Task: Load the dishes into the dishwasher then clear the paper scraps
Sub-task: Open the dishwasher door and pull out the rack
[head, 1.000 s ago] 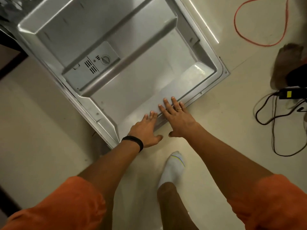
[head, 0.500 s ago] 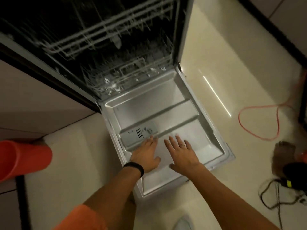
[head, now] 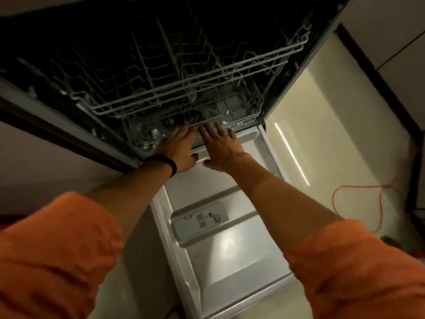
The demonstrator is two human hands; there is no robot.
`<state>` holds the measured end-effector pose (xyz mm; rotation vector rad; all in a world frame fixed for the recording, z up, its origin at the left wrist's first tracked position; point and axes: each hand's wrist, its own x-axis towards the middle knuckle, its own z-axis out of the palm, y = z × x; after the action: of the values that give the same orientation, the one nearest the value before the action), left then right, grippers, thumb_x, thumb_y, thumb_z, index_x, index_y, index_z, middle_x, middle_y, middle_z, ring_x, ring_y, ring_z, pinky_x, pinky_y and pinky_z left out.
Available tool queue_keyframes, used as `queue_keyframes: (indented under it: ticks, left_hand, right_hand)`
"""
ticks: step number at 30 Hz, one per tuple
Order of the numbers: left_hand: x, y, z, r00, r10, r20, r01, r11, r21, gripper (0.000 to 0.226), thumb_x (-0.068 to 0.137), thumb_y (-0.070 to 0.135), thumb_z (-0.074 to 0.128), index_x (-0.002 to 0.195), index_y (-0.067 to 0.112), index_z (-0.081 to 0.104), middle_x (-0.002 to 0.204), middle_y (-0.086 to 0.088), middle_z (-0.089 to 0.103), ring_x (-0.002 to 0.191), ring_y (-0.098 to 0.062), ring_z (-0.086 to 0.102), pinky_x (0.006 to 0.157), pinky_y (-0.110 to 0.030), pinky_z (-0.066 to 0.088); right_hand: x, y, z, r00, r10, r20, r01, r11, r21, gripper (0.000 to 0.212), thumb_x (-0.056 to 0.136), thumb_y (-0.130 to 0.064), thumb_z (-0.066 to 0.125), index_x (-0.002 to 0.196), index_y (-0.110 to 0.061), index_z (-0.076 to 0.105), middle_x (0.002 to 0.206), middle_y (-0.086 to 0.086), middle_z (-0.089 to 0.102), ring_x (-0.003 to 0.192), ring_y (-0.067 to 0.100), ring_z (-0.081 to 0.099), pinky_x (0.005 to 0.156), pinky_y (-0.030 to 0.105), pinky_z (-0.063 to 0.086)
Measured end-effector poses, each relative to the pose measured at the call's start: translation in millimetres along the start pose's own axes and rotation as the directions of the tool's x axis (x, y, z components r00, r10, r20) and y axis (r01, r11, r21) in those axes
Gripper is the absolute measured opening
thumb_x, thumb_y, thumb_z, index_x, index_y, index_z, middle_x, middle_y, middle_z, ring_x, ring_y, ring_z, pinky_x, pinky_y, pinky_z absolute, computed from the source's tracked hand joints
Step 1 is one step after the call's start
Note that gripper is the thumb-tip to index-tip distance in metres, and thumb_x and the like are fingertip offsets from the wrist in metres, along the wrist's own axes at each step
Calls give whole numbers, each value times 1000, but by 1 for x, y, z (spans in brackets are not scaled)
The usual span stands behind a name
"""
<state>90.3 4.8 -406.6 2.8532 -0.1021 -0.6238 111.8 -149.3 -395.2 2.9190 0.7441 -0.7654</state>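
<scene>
The dishwasher stands open, its steel door (head: pixel 239 261) folded flat toward me with the detergent box (head: pixel 202 221) in its middle. Two grey wire racks sit inside the dark tub: an upper rack (head: pixel 195 81) and a lower rack (head: pixel 239 107). My left hand (head: pixel 178 148), with a black band on its wrist, and my right hand (head: pixel 220 147) reach side by side to the front edge of the lower rack. Both have fingers spread and hold nothing; the fingertips touch or nearly touch the rack's front wire. No dishes or paper scraps are in view.
A pale tiled floor (head: pixel 322 125) lies to the right of the door, with an orange cable (head: pixel 358 187) looped on it. Dark-edged cabinet fronts (head: pixel 391 42) stand at the far right. Light cabinet panels (head: pixel 46 162) flank the dishwasher on the left.
Both hands moved from the door's near edge across the door panel up to the lower rack's front. My view tilted upward, bringing the racks into sight.
</scene>
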Motion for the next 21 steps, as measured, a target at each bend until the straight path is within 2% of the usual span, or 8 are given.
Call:
queue_keyframes:
  ticks: [6,8,10,12,14,17,21]
  left_hand:
    - [61,-16,6,997,0,81,-1,1000,11,89,97,39,61,161,17,4,169,-6,-2,154,-31,7,122,-49,22]
    - [72,-21,15,990,24,136,-21,999,-26,93,96,36,63,161,17,0,169,-7,1,154,-31,11,123,-47,22]
    - [76,-22,25,985,33,170,-19,996,-84,96,94,31,67,161,18,-1,169,-7,4,153,-32,17,121,-47,27]
    - [76,-21,33,988,28,153,-12,994,-105,96,91,28,70,161,19,5,168,-5,8,151,-32,24,118,-45,32]
    - [72,-17,37,991,21,130,-7,994,-109,85,89,25,71,158,19,21,164,-6,20,146,-33,33,114,-44,37]
    - [52,0,42,988,31,154,-10,991,-136,70,86,26,72,148,22,39,156,-7,32,136,-36,44,108,-47,43]
    - [4,36,65,981,-7,196,40,985,-169,84,87,30,74,156,23,27,161,-5,24,142,-33,37,113,-46,39]
  right_hand:
    - [67,11,-9,997,48,53,-48,999,7,105,90,-44,69,162,-20,-4,170,7,-2,156,32,0,124,55,12]
    - [79,16,-1,994,54,91,-54,999,2,104,89,-43,70,162,-20,0,169,5,4,156,31,4,123,54,20]
    - [82,20,8,992,53,113,-51,999,-18,105,88,-41,71,162,-20,-2,169,5,2,156,32,3,122,52,21]
    - [77,21,14,991,44,125,-38,998,-57,109,88,-40,73,161,-18,-6,170,7,-4,155,34,-3,123,51,15]
    - [66,22,17,989,47,142,-36,996,-79,111,88,-41,72,161,-15,-9,169,10,-8,155,34,-7,124,50,10]
    - [40,28,28,984,40,174,-29,997,-68,113,87,-41,73,160,-14,-10,169,12,-9,155,36,-6,125,50,10]
    - [-7,32,53,975,24,220,-13,999,-53,116,85,-42,76,160,-12,-8,168,13,-7,155,37,-5,125,50,16]
